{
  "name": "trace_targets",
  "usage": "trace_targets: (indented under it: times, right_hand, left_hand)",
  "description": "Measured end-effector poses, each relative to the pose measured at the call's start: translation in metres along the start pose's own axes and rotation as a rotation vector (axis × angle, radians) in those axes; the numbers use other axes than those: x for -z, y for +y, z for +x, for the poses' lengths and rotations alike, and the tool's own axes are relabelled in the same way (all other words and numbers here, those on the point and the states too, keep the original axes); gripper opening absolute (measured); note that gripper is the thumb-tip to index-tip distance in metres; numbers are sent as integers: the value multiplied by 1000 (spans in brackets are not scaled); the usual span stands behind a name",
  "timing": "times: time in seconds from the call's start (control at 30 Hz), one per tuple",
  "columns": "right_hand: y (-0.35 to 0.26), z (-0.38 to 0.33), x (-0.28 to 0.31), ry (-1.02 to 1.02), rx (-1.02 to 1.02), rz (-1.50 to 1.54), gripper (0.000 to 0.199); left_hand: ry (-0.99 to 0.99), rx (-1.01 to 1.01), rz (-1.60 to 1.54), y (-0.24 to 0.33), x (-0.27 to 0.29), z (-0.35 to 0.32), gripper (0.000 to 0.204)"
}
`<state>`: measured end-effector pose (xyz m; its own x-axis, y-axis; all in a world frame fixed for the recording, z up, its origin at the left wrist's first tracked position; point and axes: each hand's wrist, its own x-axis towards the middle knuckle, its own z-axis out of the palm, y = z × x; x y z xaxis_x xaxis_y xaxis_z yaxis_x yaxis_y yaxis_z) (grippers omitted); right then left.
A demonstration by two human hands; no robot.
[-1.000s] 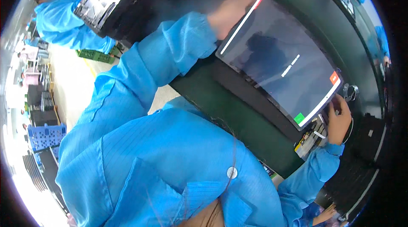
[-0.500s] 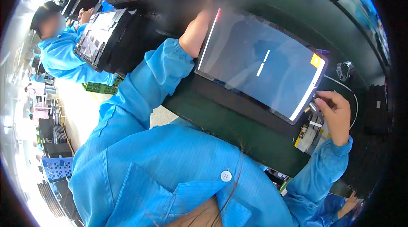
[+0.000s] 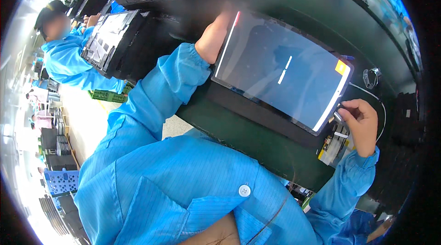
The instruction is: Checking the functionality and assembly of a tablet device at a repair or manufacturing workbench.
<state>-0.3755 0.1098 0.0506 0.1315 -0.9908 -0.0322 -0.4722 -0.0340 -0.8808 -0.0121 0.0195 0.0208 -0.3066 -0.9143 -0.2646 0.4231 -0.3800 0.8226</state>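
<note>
One tablet point(image 3: 271, 75), centre-right.
My right grip point(image 3: 360, 125) is pinching a silvery piece point(image 3: 338, 117); left grip point(image 3: 213, 39) blurred, openness I cannot tell.

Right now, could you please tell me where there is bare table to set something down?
The dark green tabletop is bare in a strip between the black mat and the blue jacket, and in a patch beyond the tablet. It is crowded at the tablet's right end, with the right hand, a small silver piece and some yellow-and-white parts.
</note>
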Motion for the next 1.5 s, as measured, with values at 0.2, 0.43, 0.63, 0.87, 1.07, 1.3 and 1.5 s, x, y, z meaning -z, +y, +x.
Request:
trace_targets:
  times: [0.2, 0.43, 0.63, 0.87, 1.07, 1.3, 1.5]
  right_hand:
    - [4, 2, 0, -20, 3, 4, 15]
    - [3, 0, 0, -28, -10, 36, 14]
    - [1, 3, 0, -10, 2, 73, 12]
    - [3, 5, -1, -44, -17, 99, 11]
    - [8, 10, -4, -25, -8, 83, 11]
    - [0, 12, 0, -87, 6, -27, 14]
    - [5, -21, 18, 229, 306, -508, 23]
  left_hand:
    - [40, 14, 34, 0, 3, 0, 64]
    - [87, -24, 12, -1, 0, 2, 53]
    - [105, -44, 24, 1, -3, -1, 59]
    - [104, -59, 13, 0, -6, 0, 56]
    - [209, -51, 73, 2, -13, -4, 51]
    - [112, -16, 102, -1, -5, 2, 54]
    - [35, 43, 3, 2, -2, 0, 63]
